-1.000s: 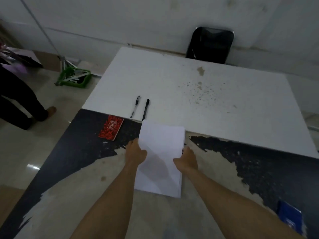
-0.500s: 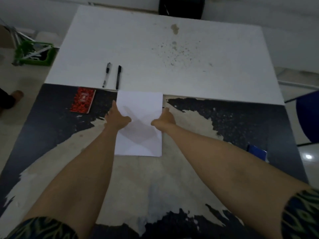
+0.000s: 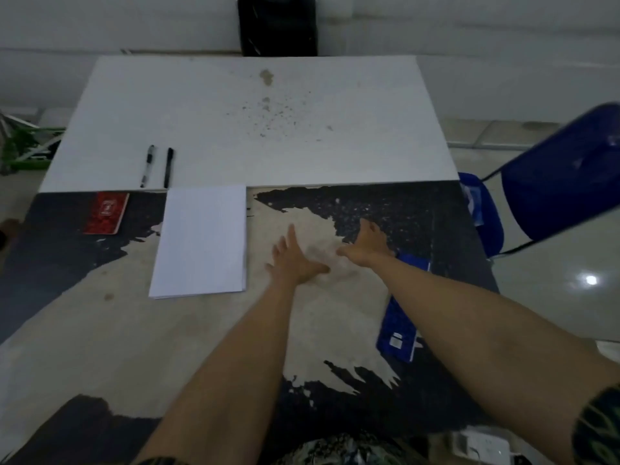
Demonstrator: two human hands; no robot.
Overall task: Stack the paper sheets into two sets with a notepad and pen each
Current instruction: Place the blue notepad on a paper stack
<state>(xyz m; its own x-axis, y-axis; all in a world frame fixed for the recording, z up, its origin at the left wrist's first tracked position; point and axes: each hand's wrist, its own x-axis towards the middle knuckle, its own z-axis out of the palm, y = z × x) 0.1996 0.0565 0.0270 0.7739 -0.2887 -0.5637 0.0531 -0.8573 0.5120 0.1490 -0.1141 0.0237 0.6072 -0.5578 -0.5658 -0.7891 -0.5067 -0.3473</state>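
Note:
A stack of white paper sheets (image 3: 201,239) lies on the worn dark table, left of centre. Two black pens (image 3: 147,166) (image 3: 167,167) lie side by side on the white table just behind it. A red notepad (image 3: 106,213) sits to the left of the paper. A blue notepad (image 3: 401,317) lies on the right, partly hidden under my right forearm. My left hand (image 3: 295,260) is open with fingers spread, to the right of the paper and apart from it. My right hand (image 3: 364,245) is open over bare table beside it, holding nothing.
The worn dark table (image 3: 100,347) butts against a white table (image 3: 251,129) behind it. A blue chair (image 3: 553,189) stands at the right, a black chair (image 3: 276,25) at the far side. A white power strip (image 3: 483,446) lies near the front right edge. A green frame (image 3: 23,149) sits on the floor at left.
Both hands have let go of the paper stack and moved right over the bare table. The stack stays flat where it was. The view has shifted right, and the blue notepad is closer.

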